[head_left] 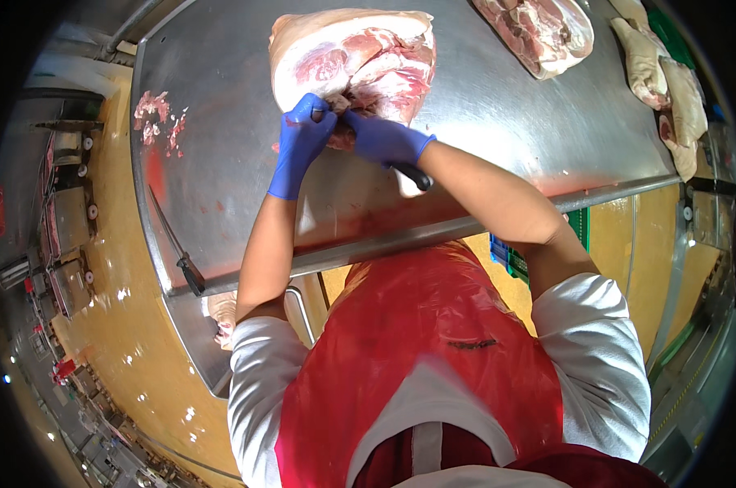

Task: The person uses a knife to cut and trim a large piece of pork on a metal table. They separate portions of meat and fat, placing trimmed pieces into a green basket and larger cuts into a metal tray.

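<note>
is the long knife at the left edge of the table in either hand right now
No, the long knife lies alone on the table; both gloved hands are at the meat.

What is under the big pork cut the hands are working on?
The steel table. Left hand and right hand with a knife cover the pork cut near edge; the blade is hidden.

No packages, labels, signs or screens can be made out anywhere in view. The small shapes along the rim at nine o'clock are too blurred to tell what they are.
</note>
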`<move>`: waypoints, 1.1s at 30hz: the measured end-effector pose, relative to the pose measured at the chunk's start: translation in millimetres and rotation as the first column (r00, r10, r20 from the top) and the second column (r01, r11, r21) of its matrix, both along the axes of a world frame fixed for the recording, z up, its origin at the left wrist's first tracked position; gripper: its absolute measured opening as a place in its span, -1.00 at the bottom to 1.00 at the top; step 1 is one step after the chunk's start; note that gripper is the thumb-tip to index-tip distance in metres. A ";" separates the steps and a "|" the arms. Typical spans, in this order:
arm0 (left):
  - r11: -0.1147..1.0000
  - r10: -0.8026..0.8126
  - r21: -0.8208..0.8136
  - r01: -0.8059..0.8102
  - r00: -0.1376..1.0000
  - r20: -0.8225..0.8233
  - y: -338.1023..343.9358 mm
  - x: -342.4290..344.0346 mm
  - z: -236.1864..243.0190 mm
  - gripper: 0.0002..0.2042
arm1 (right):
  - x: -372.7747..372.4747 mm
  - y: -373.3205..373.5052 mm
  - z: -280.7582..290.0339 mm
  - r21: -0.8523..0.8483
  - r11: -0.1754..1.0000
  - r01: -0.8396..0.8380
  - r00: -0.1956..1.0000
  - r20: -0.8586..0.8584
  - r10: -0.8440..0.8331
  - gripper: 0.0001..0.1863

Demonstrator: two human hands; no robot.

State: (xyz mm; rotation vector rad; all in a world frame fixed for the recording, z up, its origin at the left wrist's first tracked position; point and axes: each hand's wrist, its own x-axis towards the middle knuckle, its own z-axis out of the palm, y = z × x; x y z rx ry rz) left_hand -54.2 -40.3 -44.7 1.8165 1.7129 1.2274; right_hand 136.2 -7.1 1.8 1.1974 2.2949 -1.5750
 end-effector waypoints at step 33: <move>0.971 -0.043 -0.240 0.006 0.988 -0.149 61.7 122.7 2.3 -0.63 | 187.5 108.8 -38.2 -0.181 0.743 0.644 0.603 -0.478 -0.639 -0.77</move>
